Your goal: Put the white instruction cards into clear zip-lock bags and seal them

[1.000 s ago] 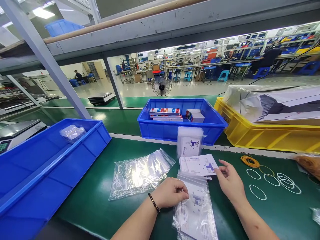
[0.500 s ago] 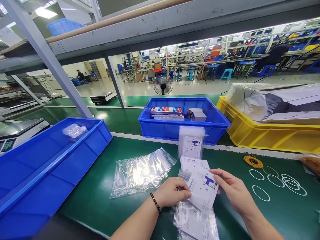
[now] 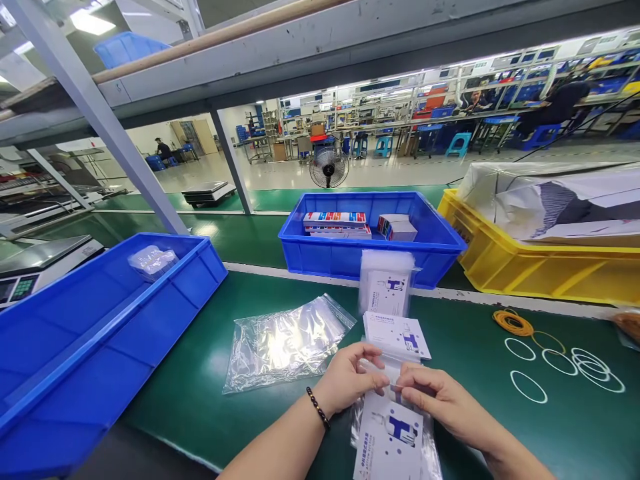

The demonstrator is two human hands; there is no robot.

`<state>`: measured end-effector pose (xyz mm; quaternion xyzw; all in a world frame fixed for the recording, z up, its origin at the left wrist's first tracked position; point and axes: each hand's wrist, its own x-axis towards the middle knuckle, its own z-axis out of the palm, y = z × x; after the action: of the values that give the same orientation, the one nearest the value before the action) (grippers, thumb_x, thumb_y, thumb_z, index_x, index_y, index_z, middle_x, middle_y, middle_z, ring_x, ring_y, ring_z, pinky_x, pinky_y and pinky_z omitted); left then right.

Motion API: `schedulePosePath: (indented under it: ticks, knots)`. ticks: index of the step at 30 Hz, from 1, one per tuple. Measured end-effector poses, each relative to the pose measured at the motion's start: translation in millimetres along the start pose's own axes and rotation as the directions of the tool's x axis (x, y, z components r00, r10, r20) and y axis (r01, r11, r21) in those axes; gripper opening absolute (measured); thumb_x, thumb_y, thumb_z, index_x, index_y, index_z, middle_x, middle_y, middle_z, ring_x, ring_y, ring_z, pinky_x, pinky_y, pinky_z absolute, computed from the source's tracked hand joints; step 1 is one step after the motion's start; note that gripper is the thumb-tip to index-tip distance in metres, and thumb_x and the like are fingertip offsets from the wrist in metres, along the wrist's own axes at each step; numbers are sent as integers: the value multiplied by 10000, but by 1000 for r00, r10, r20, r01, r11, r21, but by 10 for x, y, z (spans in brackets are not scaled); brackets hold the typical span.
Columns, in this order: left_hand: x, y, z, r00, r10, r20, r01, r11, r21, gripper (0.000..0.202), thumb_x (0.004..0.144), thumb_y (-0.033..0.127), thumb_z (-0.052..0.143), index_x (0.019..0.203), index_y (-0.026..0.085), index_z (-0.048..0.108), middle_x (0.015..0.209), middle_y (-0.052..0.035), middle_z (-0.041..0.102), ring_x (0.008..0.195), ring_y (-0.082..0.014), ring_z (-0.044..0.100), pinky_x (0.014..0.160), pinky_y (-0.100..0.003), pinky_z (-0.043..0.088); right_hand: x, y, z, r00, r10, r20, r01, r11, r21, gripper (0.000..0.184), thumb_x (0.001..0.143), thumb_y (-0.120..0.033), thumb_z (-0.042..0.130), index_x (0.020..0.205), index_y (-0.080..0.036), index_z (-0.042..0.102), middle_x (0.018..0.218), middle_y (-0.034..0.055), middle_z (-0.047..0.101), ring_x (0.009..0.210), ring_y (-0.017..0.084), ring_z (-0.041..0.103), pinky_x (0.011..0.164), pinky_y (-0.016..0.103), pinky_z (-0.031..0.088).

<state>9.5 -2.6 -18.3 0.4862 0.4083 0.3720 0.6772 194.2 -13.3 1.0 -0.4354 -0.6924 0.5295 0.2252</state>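
My left hand (image 3: pixel 353 379), with a dark beaded bracelet at its wrist, pinches the top edge of a clear zip bag. My right hand (image 3: pixel 437 399) pinches the same edge close beside it, fingertips nearly meeting. Just below them is a white card (image 3: pixel 393 437) printed with a blue figure and text, seemingly inside the bag; the fingers partly hide the bag's mouth. More clear bags stick out under it. Beyond my hands lies a small pile of printed white cards (image 3: pixel 393 332). A stack of bagged cards (image 3: pixel 387 283) leans against the blue bin behind.
Flat clear bags (image 3: pixel 295 340) lie left of my hands. White rings (image 3: pixel 529 387) and yellow rubber bands (image 3: pixel 513 323) lie right. A blue bin (image 3: pixel 370 257) with printed boxes stands behind, another blue bin (image 3: pixel 165 313) at left, a yellow crate (image 3: pixel 550 273) at right. A shelf beam (image 3: pixel 320 50) crosses overhead.
The card held tilted in my right hand now lies lower and straighter, beneath both hands. My right hand has moved left and down to the bag's top edge, beside my left.
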Motion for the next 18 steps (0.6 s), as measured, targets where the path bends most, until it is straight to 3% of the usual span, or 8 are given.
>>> schedulePosePath:
  ticks: [3,6,12,18]
  knots:
    - [14,-25,-2,997,-64,-37,64,998,2,268,552,310,698,686,118,567,583,8,559,513,-98,516,529,-225,405,-4,14,19,995,44,-85,-34,993,115,334,740,-526,522,851,-214,564,684,-11,492,641,161,503,598,292,444]
    - [13,-20,8,996,-52,-78,55,998,42,196,590,292,641,586,128,533,512,24,531,487,-87,479,506,-214,375,7,-15,46,985,77,-155,-51,985,167,387,694,-498,571,950,-210,540,644,-39,441,604,148,487,576,282,444]
    - [-2,10,21,994,19,-111,4,981,196,74,606,184,580,562,136,545,538,39,513,509,-72,438,506,-195,345,34,-96,96,978,99,-186,-84,993,87,305,690,-490,543,607,-198,516,566,-27,470,546,143,462,520,267,413]
    - [-10,10,53,996,-14,-89,33,977,213,58,615,164,584,575,126,566,551,33,524,519,-78,446,508,-191,352,46,-65,160,972,-9,-233,-10,997,-80,273,755,-424,475,594,-205,493,577,-8,514,543,146,466,499,252,408]
